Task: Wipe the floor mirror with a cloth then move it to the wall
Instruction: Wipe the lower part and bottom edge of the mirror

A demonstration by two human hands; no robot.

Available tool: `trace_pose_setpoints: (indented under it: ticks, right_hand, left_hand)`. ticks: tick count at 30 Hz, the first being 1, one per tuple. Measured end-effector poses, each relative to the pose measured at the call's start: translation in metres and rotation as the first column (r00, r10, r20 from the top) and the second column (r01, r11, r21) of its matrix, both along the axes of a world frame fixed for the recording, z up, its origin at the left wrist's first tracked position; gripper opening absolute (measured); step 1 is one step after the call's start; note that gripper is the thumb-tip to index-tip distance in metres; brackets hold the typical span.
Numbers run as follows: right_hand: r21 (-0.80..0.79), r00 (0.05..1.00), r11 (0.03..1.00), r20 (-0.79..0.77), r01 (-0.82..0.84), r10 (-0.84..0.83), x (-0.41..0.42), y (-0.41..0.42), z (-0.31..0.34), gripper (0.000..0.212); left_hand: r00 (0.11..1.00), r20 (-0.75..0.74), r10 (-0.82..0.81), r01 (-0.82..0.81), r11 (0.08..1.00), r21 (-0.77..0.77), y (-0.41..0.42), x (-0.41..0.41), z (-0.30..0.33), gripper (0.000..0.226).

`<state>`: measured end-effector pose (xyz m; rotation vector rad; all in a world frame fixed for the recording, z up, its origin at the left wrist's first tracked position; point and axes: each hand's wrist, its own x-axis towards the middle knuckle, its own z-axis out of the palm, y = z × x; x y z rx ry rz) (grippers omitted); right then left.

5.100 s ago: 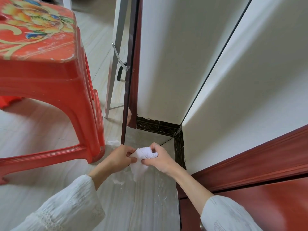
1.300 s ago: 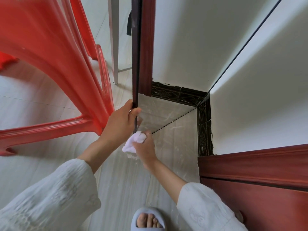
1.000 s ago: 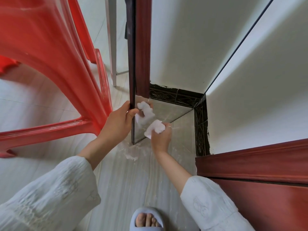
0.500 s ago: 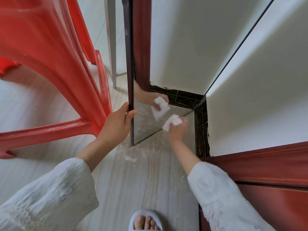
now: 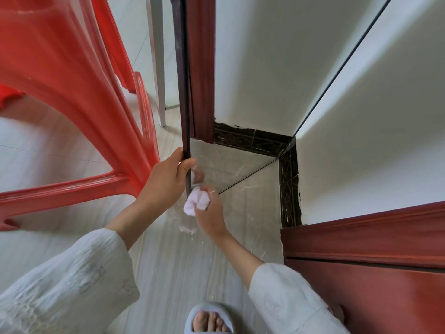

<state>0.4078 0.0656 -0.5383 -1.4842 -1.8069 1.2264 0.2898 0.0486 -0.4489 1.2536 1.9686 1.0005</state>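
Wiping: right hand (image 5: 209,214) fingers bunching cloth (image 5: 196,204) at mirror (image 5: 240,92) bottom corner.
Bracing: left hand (image 5: 166,182) fingers pinching frame edge (image 5: 182,92).
Advising: pressing evenly.

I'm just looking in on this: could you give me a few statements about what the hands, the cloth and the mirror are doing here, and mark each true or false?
1. The left hand grips the mirror's dark side edge. True.
2. The right hand holds a blue sponge. False: it holds a bunched white cloth.
3. The cloth is at the mirror's lower corner. True.
4. The red plastic stool stands right of the mirror. False: it stands on the left.
5. A slippered foot shows at the bottom. True.
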Motion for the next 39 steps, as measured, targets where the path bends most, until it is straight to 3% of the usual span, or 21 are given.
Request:
trace_pose_setpoints:
  ticks: [3, 5, 8, 12, 16, 18, 20, 22, 23, 25, 26, 28, 29, 31, 35, 39]
  right_hand:
    - [0.094, 0.985, 0.984, 0.091, -0.154, 0.146, 0.022, 0.012, -0.001, 0.019]
    - [0.194, 0.998, 0.981, 0.067, -0.01, -0.003, 0.033, 0.039, -0.005, 0.016]
    - [0.19, 0.946, 0.928, -0.015, 0.322, -0.325, 0.035, 0.074, 0.007, 0.024]
    - [0.165, 0.915, 0.901, -0.107, 0.401, -0.388, -0.002, 0.055, 0.021, 0.026]
    - [0.102, 0.967, 0.975, -0.186, 0.196, -0.175, -0.027, -0.005, 0.013, 0.018]
    - [0.207, 0.993, 0.978, -0.106, -0.02, 0.043, -0.02, -0.021, 0.018, 0.03]
    - [0.258, 0.958, 0.926, -0.011, -0.275, 0.287, -0.006, -0.024, 0.015, 0.044]
    - [0.231, 0.923, 0.894, 0.065, -0.384, 0.38, 0.008, -0.016, 0.01, 0.035]
    - [0.225, 0.949, 0.922, 0.058, -0.315, 0.31, 0.012, -0.008, 0.009, 0.028]
    - [0.125, 0.999, 0.992, 0.011, 0.029, -0.03, 0.014, 0.012, -0.001, 0.017]
    - [0.062, 0.983, 0.982, 0.006, 0.18, -0.181, 0.009, 0.017, 0.003, 0.014]
    - [-0.017, 0.961, 0.965, -0.082, 0.262, -0.263, -0.005, 0.018, 0.013, 0.022]
    - [-0.048, 0.968, 0.973, -0.108, 0.224, -0.228, -0.01, 0.016, 0.013, 0.023]
    - [-0.152, 0.999, 0.988, -0.005, 0.033, -0.034, -0.012, 0.002, 0.029, 0.023]
    - [-0.425, 0.911, 0.839, 0.074, -0.34, 0.406, 0.007, -0.007, 0.045, 0.014]
    - [-0.377, 0.854, 0.856, 0.244, -0.353, 0.46, 0.009, 0.009, 0.078, 0.031]
  left_hand:
    - [1.0, 0.001, -0.005, 0.005, 1.0, -0.001, -0.001, 0.001, 0.0, 0.027]
    - [1.0, 0.006, -0.012, 0.012, 1.0, -0.004, -0.002, 0.001, 0.001, 0.024]
    - [1.0, 0.006, -0.004, 0.004, 1.0, 0.012, -0.002, 0.001, 0.0, 0.027]
    - [1.0, 0.014, -0.016, 0.016, 1.0, -0.002, -0.002, 0.001, 0.0, 0.026]
    - [1.0, -0.001, -0.011, 0.011, 1.0, -0.003, -0.002, -0.001, 0.0, 0.024]
    - [1.0, -0.001, -0.022, 0.022, 1.0, -0.002, -0.002, -0.002, 0.0, 0.022]
    - [0.999, -0.009, -0.049, 0.05, 0.999, 0.01, -0.002, -0.003, -0.003, 0.029]
    - [0.998, -0.01, -0.066, 0.066, 0.998, 0.011, -0.004, -0.005, -0.004, 0.032]
    - [0.998, -0.003, -0.059, 0.059, 0.998, 0.012, -0.004, -0.005, -0.004, 0.031]
    - [0.999, -0.012, -0.044, 0.044, 0.999, 0.009, -0.002, -0.004, -0.003, 0.029]
    - [0.999, -0.023, -0.048, 0.048, 0.999, 0.011, -0.002, -0.004, -0.002, 0.029]
    - [0.998, -0.022, -0.064, 0.064, 0.998, 0.003, -0.001, -0.002, 0.001, 0.028]
    - [0.998, -0.012, -0.065, 0.065, 0.998, -0.019, -0.001, -0.002, 0.002, 0.027]
    - [0.997, 0.024, -0.077, 0.079, 0.993, -0.083, -0.001, -0.004, 0.004, 0.026]
    - [0.986, 0.017, -0.167, 0.166, 0.96, -0.224, -0.002, -0.01, 0.012, 0.034]
    - [0.969, -0.025, -0.244, 0.216, 0.898, -0.384, -0.011, -0.014, 0.022, 0.039]
